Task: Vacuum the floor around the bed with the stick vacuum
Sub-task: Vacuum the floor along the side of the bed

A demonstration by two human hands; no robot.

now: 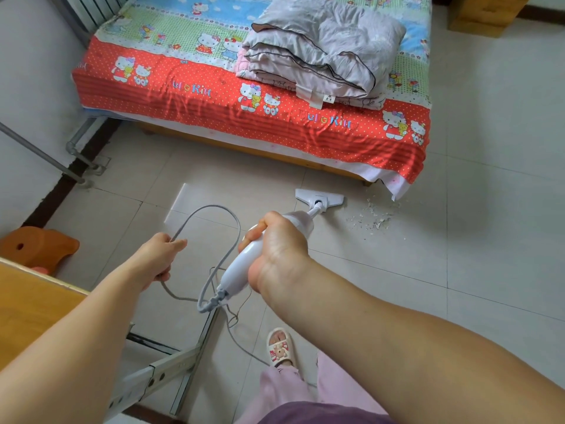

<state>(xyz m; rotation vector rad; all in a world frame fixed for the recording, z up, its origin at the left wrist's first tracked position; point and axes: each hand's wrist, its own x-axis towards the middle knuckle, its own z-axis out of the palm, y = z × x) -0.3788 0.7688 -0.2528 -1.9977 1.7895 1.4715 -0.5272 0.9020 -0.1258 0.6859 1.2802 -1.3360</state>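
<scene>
My right hand (276, 249) grips the white handle of the stick vacuum (244, 264). Its flat white floor head (319, 197) rests on the pale tiles just in front of the bed (244, 117), which has a red cartoon-print sheet. Small white debris (371, 217) lies scattered on the floor right of the head, near the bed's corner. My left hand (162, 255) holds a loop of the vacuum's grey cord (214, 209), which arcs up and runs back to the handle's end.
A folded grey quilt (321, 47) lies on the bed. An orange stool (39, 246) stands at the left by a wooden tabletop (33, 307) with a metal frame (165, 368). A wooden cabinet (486, 10) is far right. My sandalled foot (279, 347) stands on loose cord.
</scene>
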